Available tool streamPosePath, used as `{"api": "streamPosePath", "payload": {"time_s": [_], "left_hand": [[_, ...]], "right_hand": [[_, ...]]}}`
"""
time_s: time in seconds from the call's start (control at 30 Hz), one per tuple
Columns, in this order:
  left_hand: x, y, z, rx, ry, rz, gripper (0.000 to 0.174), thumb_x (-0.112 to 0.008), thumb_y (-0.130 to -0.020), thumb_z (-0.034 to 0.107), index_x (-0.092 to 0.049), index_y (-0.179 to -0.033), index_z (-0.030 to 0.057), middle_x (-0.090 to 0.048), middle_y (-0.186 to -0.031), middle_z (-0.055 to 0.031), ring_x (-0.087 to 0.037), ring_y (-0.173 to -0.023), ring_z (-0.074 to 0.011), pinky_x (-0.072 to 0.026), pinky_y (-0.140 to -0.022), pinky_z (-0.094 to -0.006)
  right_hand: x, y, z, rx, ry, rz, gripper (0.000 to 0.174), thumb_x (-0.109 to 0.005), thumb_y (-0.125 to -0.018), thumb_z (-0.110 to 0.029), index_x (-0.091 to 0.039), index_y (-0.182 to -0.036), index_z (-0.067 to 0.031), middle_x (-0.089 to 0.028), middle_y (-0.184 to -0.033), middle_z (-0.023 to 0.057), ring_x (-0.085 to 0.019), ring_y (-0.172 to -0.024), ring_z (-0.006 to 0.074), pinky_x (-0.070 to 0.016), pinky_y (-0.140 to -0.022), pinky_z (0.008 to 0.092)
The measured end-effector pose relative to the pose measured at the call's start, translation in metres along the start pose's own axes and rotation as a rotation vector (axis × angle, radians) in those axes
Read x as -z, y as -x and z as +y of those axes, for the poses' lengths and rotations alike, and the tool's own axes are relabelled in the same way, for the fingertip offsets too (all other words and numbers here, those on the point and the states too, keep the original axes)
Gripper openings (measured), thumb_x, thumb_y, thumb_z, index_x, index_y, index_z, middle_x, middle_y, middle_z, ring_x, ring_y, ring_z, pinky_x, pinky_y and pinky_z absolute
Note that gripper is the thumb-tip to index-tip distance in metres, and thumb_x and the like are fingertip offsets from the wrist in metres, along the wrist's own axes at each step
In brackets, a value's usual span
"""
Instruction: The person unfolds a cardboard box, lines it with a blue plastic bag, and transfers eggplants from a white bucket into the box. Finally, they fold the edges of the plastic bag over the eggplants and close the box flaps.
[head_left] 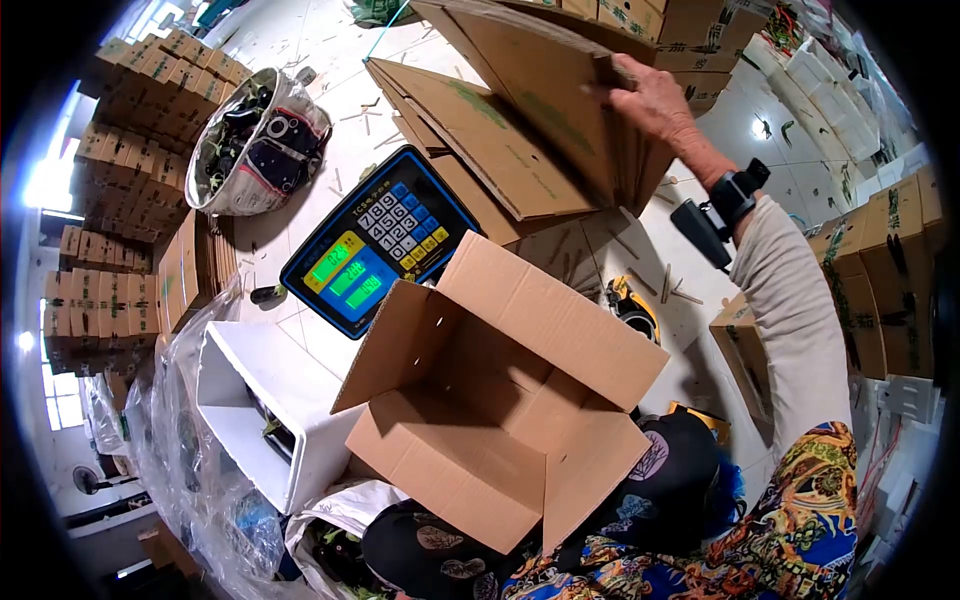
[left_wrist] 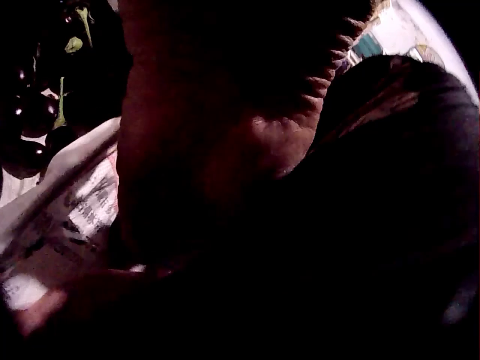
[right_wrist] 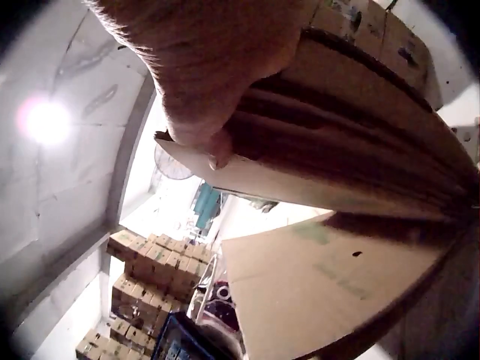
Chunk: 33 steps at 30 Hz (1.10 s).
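My right hand grips the top edge of a flattened cardboard box in a leaning stack. In the right wrist view the thumb lies over that edge, and the flat sheets fan apart below it. An open, empty cardboard box stands at my lap with its flaps spread. In the left wrist view my left hand is in deep shadow, its fingers mostly hidden. Near it is a pale bag with dark, shiny eggplants beyond its rim.
A digital scale with lit green readouts sits beyond the open box. A white foam box stands at left, with a woven bag of eggplants farther back. A yellow-and-black tape dispenser lies right of the box. Stacked cartons line the left side.
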<state>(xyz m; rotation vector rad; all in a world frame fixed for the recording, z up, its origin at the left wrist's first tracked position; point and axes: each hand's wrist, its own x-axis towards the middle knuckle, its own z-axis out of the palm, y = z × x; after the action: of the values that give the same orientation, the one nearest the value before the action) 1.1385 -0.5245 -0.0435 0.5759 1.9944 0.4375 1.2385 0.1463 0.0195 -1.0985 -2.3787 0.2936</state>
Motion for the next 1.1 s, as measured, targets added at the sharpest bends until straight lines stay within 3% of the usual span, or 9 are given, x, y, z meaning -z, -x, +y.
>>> {"api": "streamPosePath", "payload": {"time_s": [0.17,0.27,0.33,0.53,0.57,0.67,0.8,1.0,1.1], "left_hand": [[0.044,0.053,-0.023,0.114,-0.056,-0.016,0.019,-0.056,-0.089,0.015,-0.066,-0.094,-0.0010,-0.067,-0.077,-0.0076,-0.061,-0.074,-0.0179,-0.0495,-0.072,-0.0327],[0.108,0.048,-0.031,0.062,-0.155,0.275,0.021,-0.055,-0.086,0.012,-0.065,-0.093,-0.0045,-0.067,-0.076,-0.0091,-0.061,-0.071,-0.0152,-0.0491,-0.070,-0.0314],[0.146,0.028,0.073,0.129,0.233,0.407,0.018,-0.054,-0.090,0.011,-0.064,-0.095,-0.0035,-0.066,-0.080,-0.0068,-0.058,-0.072,-0.0132,-0.0460,-0.065,-0.0263],[0.167,-0.088,0.297,-0.716,-0.249,0.550,0.028,-0.052,-0.094,0.007,-0.055,-0.121,-0.0003,-0.065,-0.109,-0.0129,-0.062,-0.099,-0.0191,-0.0476,-0.085,-0.0289],[0.159,-0.108,0.328,-0.802,-0.247,0.493,0.029,-0.053,-0.094,0.008,-0.055,-0.122,-0.0004,-0.064,-0.109,-0.0125,-0.061,-0.100,-0.0179,-0.0485,-0.085,-0.0299],[0.112,-0.169,0.380,-0.795,0.000,0.110,0.032,-0.053,-0.095,0.012,-0.053,-0.125,-0.0003,-0.064,-0.111,-0.0117,-0.058,-0.106,-0.0167,-0.0462,-0.090,-0.0288],[0.059,-0.231,0.402,-0.965,-0.941,0.405,0.068,-0.078,-0.070,0.027,-0.050,-0.130,0.0097,-0.056,-0.119,-0.0153,-0.051,-0.114,-0.0341,-0.0430,-0.092,-0.0453],[0.021,-0.284,0.404,-0.716,-1.571,0.302,0.108,-0.086,-0.050,0.034,-0.032,-0.143,0.0196,-0.044,-0.131,-0.0095,-0.037,-0.127,-0.0318,-0.0362,-0.095,-0.0463],[0.013,-0.313,0.384,-0.802,-1.669,0.445,0.082,-0.071,-0.071,0.026,-0.032,-0.143,0.0195,-0.043,-0.132,-0.0102,-0.039,-0.124,-0.0304,-0.0350,-0.094,-0.0458]], "right_hand": [[0.003,-0.013,0.058,-0.152,0.077,0.021,0.082,-0.063,-0.070,-0.071,-0.058,-0.128,-0.0136,-0.064,-0.117,0.0177,-0.061,-0.109,0.0328,-0.0481,-0.094,0.0423],[0.010,-0.013,0.053,-0.223,0.095,0.038,0.082,-0.063,-0.070,-0.072,-0.058,-0.128,-0.0137,-0.064,-0.116,0.0181,-0.061,-0.108,0.0333,-0.0481,-0.094,0.0434],[-0.006,-0.007,0.052,-0.161,0.098,0.081,0.073,-0.063,-0.072,-0.069,-0.059,-0.127,-0.0199,-0.065,-0.113,0.0169,-0.063,-0.105,0.0348,-0.0499,-0.092,0.0443],[0.002,0.010,0.012,-0.219,0.007,0.008,0.061,-0.063,-0.077,-0.063,-0.058,-0.126,-0.0264,-0.068,-0.108,0.0144,-0.064,-0.102,0.0358,-0.0492,-0.089,0.0478],[0.006,0.011,0.009,-0.193,0.020,0.034,0.070,-0.067,-0.077,-0.060,-0.058,-0.126,-0.0125,-0.068,-0.095,0.0210,-0.064,-0.096,0.0370,-0.0501,-0.087,0.0441],[0.008,0.014,0.007,-0.146,0.017,0.085,0.069,-0.067,-0.077,-0.061,-0.059,-0.124,-0.0108,-0.068,-0.092,0.0207,-0.065,-0.093,0.0371,-0.0517,-0.084,0.0441],[-0.002,0.007,0.034,-0.078,0.097,0.197,0.068,-0.066,-0.076,-0.062,-0.062,-0.119,-0.0099,-0.068,-0.087,0.0206,-0.067,-0.086,0.0366,-0.0551,-0.077,0.0430],[0.001,0.010,0.030,-0.070,0.064,0.156,0.065,-0.066,-0.075,-0.063,-0.062,-0.120,-0.0155,-0.069,-0.094,0.0167,-0.066,-0.090,0.0355,-0.0541,-0.083,0.0434],[0.010,0.012,0.017,-0.137,0.042,0.044,0.065,-0.067,-0.075,-0.062,-0.060,-0.123,-0.0191,-0.069,-0.095,0.0173,-0.066,-0.090,0.0358,-0.0533,-0.083,0.0445]]}}
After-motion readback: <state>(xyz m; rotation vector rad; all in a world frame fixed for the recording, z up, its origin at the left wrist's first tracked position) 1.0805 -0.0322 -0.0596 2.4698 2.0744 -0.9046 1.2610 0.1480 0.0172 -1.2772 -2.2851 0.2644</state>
